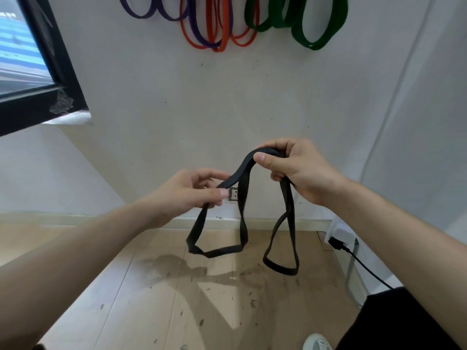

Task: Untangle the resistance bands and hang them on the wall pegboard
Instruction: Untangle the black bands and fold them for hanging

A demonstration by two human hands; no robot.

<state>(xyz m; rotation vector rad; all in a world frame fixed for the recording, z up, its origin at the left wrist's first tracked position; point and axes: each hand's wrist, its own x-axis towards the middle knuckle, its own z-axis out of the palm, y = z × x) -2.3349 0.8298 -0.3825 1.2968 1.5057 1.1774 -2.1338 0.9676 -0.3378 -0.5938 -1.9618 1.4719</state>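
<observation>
A black resistance band hangs in front of me in two drooping loops above the floor. My left hand pinches one strand of it between thumb and fingers. My right hand, higher and to the right, grips the top fold of the band with thumb and curled fingers. High on the white wall hang purple bands, orange bands and green bands; their tops and whatever holds them are cut off by the frame.
A dark-framed window is at the upper left. A wall socket sits low behind the band. At the right, a white power strip with a black plug and cable lies by the baseboard. The wooden floor is speckled with debris.
</observation>
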